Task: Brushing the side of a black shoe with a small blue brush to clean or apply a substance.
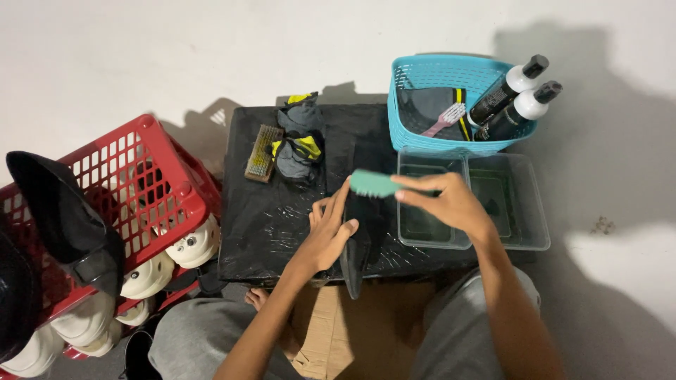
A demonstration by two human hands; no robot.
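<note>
My left hand (329, 232) presses against the side of a black shoe (358, 243) that stands on edge on a low table wrapped in black plastic (267, 211). Above the shoe's far end, my right hand (451, 203) grips a teal brush (373, 184). The brush head touches or nearly touches the shoe's top. Most of the shoe is dark against the dark table, so its shape is hard to make out.
Two clear plastic tubs (510, 204) sit at the table's right. Behind them a blue basket (440, 105) holds a pink brush (445, 118) and two black bottles (517, 98). A wooden brush (262, 153) and grey-yellow cloths (299, 137) lie far left. A red crate (134, 204) with white shoes stands on the left.
</note>
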